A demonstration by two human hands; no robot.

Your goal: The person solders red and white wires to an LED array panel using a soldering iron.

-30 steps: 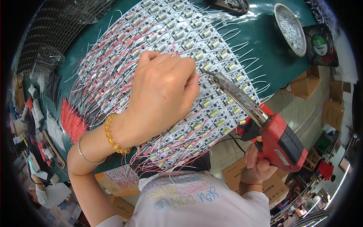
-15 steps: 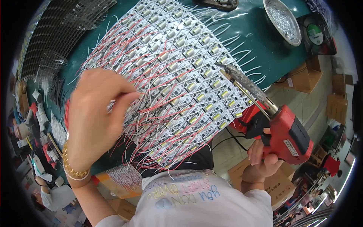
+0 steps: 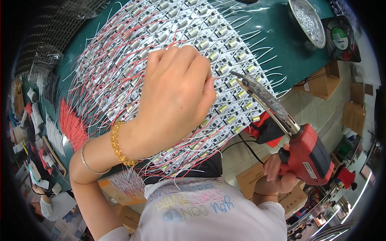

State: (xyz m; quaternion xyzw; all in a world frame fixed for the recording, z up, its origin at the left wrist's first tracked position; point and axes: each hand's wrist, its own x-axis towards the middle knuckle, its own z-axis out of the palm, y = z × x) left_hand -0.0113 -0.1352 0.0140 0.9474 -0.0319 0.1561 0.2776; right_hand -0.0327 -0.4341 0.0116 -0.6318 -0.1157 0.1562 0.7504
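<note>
A broad sheet of white circuit boards (image 3: 237,116) with yellowish cylindrical components lies in front of me, with many red and white wires standing off it. My left hand (image 3: 177,88) is over the middle of the sheet, closed in a pinch. A short reddish wire end shows at its fingertips; the rest is hidden by the hand. In my right hand (image 3: 277,168) is a red and black soldering gun (image 3: 307,148), gripped by its handle. Its long metal barrel points up and left, with the dark tip just right of my left fingertips, over the boards.
A bundle of red wires (image 3: 72,126) lies left of the sheet, with white wires (image 3: 55,134) beside it. On the green table (image 3: 265,32) stand a metal bowl (image 3: 292,20) of shiny bits and a black spool (image 3: 341,38). Cardboard boxes (image 3: 321,82) are at the right.
My left hand has moved right, from the sheet's left side to its middle near the soldering tip. The view has shifted slightly; the soldering gun stays in my right hand.
</note>
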